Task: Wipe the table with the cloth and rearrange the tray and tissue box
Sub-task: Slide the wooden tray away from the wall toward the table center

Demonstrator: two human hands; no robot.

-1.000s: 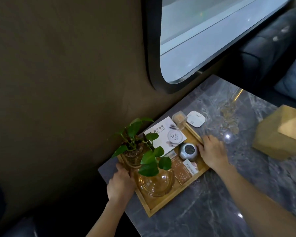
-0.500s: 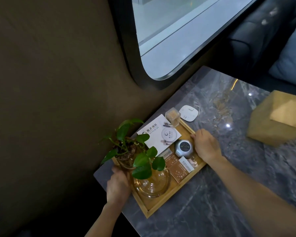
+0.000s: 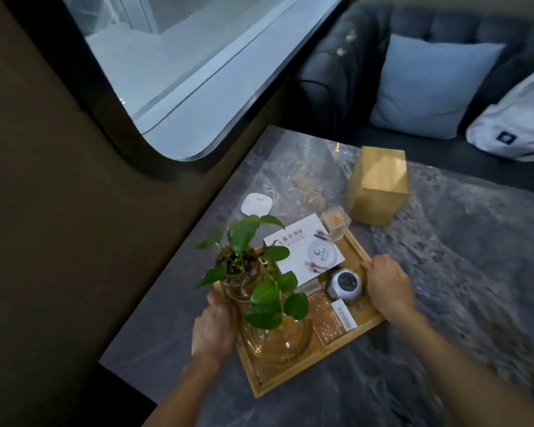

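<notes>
A wooden tray [image 3: 278, 384] lies on the grey marble table [image 3: 444, 272] near the wall. It carries a leafy plant in a glass vase [image 3: 244, 272], a glass pot [image 3: 278, 340], a white card [image 3: 305, 251], a silver tin [image 3: 343, 283] and small packets. My left hand [image 3: 213, 328] grips the tray's left rim beside the vase. My right hand [image 3: 387, 283] holds the right rim. The wooden tissue box [image 3: 378, 186] stands just beyond the tray's far corner. No cloth is in view.
A white square coaster [image 3: 256, 204] lies by the wall beyond the tray. A dark sofa with a pale blue cushion [image 3: 429, 84] and a white bag [image 3: 515, 124] runs along the table's far side. A window [image 3: 173, 72] sits in the brown wall.
The tray, held at both rims, has shifted away from the wall toward the tissue box. The white coaster now lies apart from it. My view has swung right and up.
</notes>
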